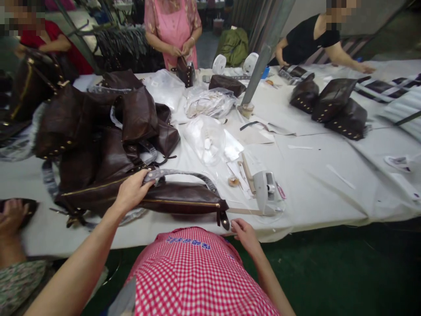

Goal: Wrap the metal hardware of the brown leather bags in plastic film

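A long dark brown leather bag [184, 193] with a gold zipper lies across the near side of the table. My left hand [133, 191] is closed around the base of its plastic-wrapped handle [187, 172], with the fingers over the bag's top. At the bag's right end hangs a small leather tab [225, 220] with a metal stud. My right hand [245, 235] is just to the right of that tab, its fingers bent and a little apart. A small gap shows between fingertips and tab, and nothing is visible in this hand.
Brown bags [138, 114] are piled behind my left hand. Beyond my right hand stands a grey tape dispenser [265, 193]. Plastic bags [210, 136] and a metal post [263, 57] are farther back. A co-worker's hand [15, 215] is at left; other people work across the table [315, 184].
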`<action>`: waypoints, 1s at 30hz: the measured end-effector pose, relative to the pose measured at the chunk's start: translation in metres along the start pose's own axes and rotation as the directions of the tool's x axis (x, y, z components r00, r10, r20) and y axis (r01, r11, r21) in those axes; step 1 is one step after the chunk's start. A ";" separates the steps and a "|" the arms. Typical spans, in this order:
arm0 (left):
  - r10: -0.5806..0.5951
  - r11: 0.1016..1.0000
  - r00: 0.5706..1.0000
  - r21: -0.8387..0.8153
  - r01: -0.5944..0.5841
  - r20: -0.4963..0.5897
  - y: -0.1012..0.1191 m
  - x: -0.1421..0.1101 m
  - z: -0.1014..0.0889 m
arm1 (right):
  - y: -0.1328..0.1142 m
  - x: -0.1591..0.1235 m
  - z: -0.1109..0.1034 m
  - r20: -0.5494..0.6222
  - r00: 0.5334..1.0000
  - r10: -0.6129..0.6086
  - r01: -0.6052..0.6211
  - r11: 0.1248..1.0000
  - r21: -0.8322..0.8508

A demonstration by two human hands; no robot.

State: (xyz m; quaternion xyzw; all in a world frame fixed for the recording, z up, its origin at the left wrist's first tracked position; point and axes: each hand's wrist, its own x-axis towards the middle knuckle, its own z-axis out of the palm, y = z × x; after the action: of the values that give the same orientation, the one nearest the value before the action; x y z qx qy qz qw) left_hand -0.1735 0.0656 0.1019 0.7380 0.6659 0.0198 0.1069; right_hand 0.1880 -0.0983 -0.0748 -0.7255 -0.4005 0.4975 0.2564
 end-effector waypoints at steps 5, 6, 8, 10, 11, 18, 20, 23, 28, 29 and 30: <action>-0.064 0.984 0.996 -0.171 0.054 -0.057 -0.023 -0.002 -0.008 | 0.018 0.039 0.013 -0.074 0.994 -0.076 0.063 0.984 -0.165; -0.067 0.978 0.996 -0.203 0.053 -0.061 -0.026 -0.004 -0.009 | 0.018 0.046 0.017 -0.069 0.995 -0.072 0.058 0.981 -0.184; -0.063 0.967 0.996 -0.252 0.046 -0.061 -0.029 -0.009 -0.009 | 0.013 0.058 0.025 -0.062 0.997 -0.049 0.038 0.985 -0.168; -0.065 0.959 0.997 -0.279 0.048 -0.050 -0.031 -0.013 -0.009 | 0.006 0.066 0.031 -0.049 0.997 -0.064 0.059 0.994 -0.097; -0.075 0.954 0.996 -0.293 0.060 -0.041 -0.031 -0.014 -0.009 | 0.003 0.068 0.032 -0.039 0.995 -0.088 0.085 0.994 -0.062; -0.118 0.921 0.993 -0.375 0.104 -0.014 -0.043 -0.020 -0.009 | -0.014 0.078 0.013 -0.118 0.972 -0.205 0.202 0.979 -0.033; -0.065 0.929 0.996 -0.361 0.083 0.061 -0.049 -0.020 -0.011 | -0.019 0.079 -0.007 -0.193 0.955 -0.225 0.220 0.974 -0.045; 0.048 0.950 0.959 -0.311 0.043 0.278 -0.052 -0.017 -0.014 | -0.032 0.074 -0.044 -0.324 0.887 -0.329 0.312 0.944 -0.103; 0.222 0.952 0.970 -0.238 -0.193 0.100 0.018 0.003 -0.016 | -0.076 0.045 -0.092 -0.301 0.681 -0.667 0.594 0.744 -0.306; 0.308 0.926 0.951 -0.239 -0.293 0.026 0.044 0.008 -0.016 | -0.087 0.038 -0.097 -0.261 0.659 -0.705 0.629 0.707 -0.324; 0.417 0.880 0.908 -0.238 -0.411 -0.027 0.073 0.012 -0.015 | -0.098 0.031 -0.101 -0.222 0.642 -0.734 0.656 0.676 -0.337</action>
State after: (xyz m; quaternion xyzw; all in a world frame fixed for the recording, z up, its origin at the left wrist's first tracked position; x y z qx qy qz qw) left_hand -0.1036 0.0732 0.1286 0.8451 0.4842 0.1130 0.1964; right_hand 0.2552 -0.0158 0.0224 -0.6122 -0.6526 0.1780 0.4094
